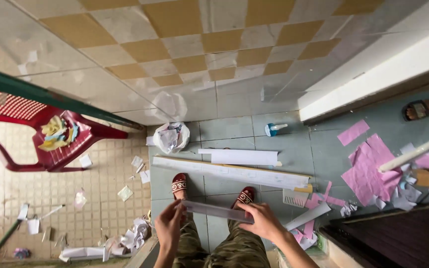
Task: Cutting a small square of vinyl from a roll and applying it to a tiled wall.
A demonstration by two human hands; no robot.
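My left hand (169, 224) and right hand (261, 222) each pinch an end of a long, clear plastic ruler (218, 212), held level over my knees, above my red slippers (178, 184)

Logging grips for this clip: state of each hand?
Left hand: shut on the strip's left end.
Right hand: shut on its right end.

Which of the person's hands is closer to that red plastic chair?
Left. The left hand grips the left end of the clear ruler, on the same side as the red chair. The right hand holds the ruler's other end, farther from the chair.
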